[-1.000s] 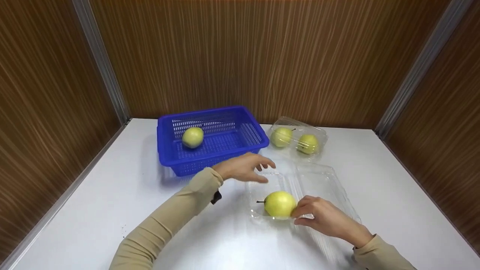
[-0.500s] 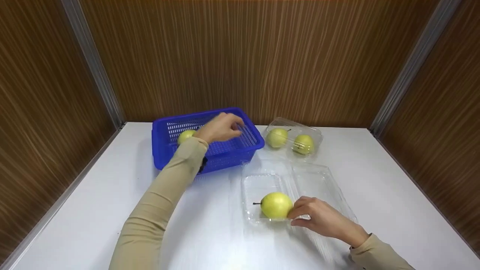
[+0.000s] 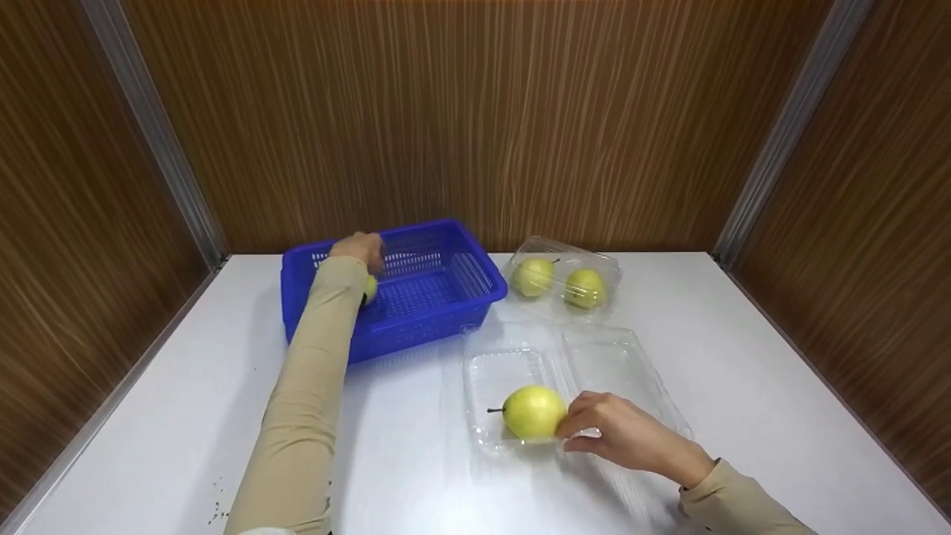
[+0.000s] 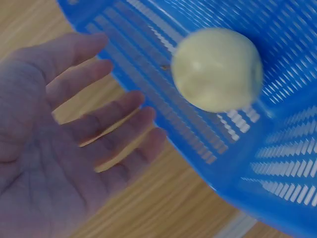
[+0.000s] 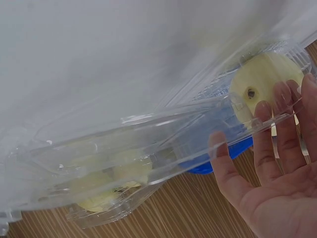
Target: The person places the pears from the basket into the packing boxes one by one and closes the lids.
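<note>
My left hand (image 3: 360,249) is above the left part of the blue plastic basket (image 3: 423,293), partly covering a pale yellow pear (image 3: 371,290) inside. In the left wrist view, its fingers (image 4: 124,158) are spread at the basket's rim, apart from the pear, with nothing in them. My right hand (image 3: 624,431) pinches the near rim of a clear plastic clamshell container (image 3: 505,364), which lies opened out. A yellow pear (image 3: 533,412) rests in its left half, stem pointing left, with my right fingertips right beside it.
Behind the opened container stands another clear container (image 3: 613,267) with two pears (image 3: 533,277) in it, to the right of the basket. Brown wood-grain panels (image 3: 446,111) enclose the white table (image 3: 416,461) at the back and sides.
My left hand has moved from above the opened container leftward and away from me, over the basket to its pear. My right hand stays at the container's rim.
</note>
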The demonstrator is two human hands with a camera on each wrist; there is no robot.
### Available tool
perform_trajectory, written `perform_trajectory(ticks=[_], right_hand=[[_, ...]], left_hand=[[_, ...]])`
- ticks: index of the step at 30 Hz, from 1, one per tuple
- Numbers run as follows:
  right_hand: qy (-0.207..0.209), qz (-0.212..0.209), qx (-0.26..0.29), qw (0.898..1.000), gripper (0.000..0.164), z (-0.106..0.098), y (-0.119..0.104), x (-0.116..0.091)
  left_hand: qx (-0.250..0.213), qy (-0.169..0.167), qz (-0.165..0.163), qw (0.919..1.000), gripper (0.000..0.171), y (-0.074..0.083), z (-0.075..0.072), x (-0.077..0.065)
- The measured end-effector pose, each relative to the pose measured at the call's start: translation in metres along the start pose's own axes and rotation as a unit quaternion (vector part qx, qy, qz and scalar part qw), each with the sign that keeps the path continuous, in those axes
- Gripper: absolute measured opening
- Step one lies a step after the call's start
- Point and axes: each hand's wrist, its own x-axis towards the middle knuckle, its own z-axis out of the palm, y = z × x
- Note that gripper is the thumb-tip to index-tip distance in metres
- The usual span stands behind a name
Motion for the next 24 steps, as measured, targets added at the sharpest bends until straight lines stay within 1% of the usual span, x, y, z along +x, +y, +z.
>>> perform_trajectory(ticks=[2, 4, 6, 7, 10, 12, 14, 16, 17, 19, 22, 24], right_hand=[[-0.003, 0.001, 0.003, 1.000, 0.013, 0.001, -0.002, 0.001], [-0.006, 0.006, 0.007, 1.000, 0.013, 0.001, -0.003, 0.001], [-0.006, 0.011, 0.007, 1.000, 0.013, 0.001, -0.003, 0.002], [-0.006, 0.013, 0.007, 1.000, 0.013, 0.000, -0.003, 0.003], [-0.006, 0.012, 0.003, 1.000, 0.013, 0.000, -0.004, 0.004], [-0.007, 0.010, -0.003, 1.000, 0.013, 0.000, -0.004, 0.004], [-0.007, 0.007, -0.008, 1.000, 0.014, 0.000, -0.004, 0.005], [-0.008, 0.005, -0.011, 1.000, 0.014, 0.000, -0.003, 0.005], [-0.007, 0.003, -0.012, 1.000, 0.014, 0.000, -0.003, 0.005], [-0.004, -0.001, -0.012, 1.000, 0.014, -0.001, -0.002, 0.004], [0.007, -0.009, -0.013, 1.000, 0.015, -0.003, 0.000, 0.003], [0.013, -0.012, -0.014, 1.000, 0.015, -0.004, 0.001, 0.001]], left_hand=[[-0.011, -0.029, -0.039, 0.9988, 0.056, -0.004, 0.001, -0.005], [-0.018, -0.049, -0.063, 0.9967, 0.061, -0.006, 0.003, -0.010], [-0.030, -0.056, -0.080, 0.9947, 0.063, -0.007, 0.003, -0.014], [-0.032, -0.058, -0.084, 0.9942, 0.063, -0.007, 0.004, -0.016], [-0.006, -0.059, -0.078, 0.9952, 0.060, -0.008, 0.004, -0.019], [0.016, -0.056, -0.068, 0.9960, 0.060, -0.009, 0.003, -0.021], [0.020, -0.065, -0.063, 0.9957, 0.060, -0.010, 0.001, -0.023], [0.009, -0.079, -0.068, 0.9945, 0.061, -0.010, 0.000, -0.024], [-0.003, -0.081, -0.074, 0.9940, 0.062, -0.010, -0.001, -0.024], [-0.041, -0.086, -0.098, 0.9906, 0.061, -0.009, -0.001, -0.024], [-0.055, -0.086, -0.107, 0.9890, 0.051, -0.004, 0.000, -0.023], [-0.060, -0.075, -0.107, 0.9896, 0.045, 0.000, 0.000, -0.022]])
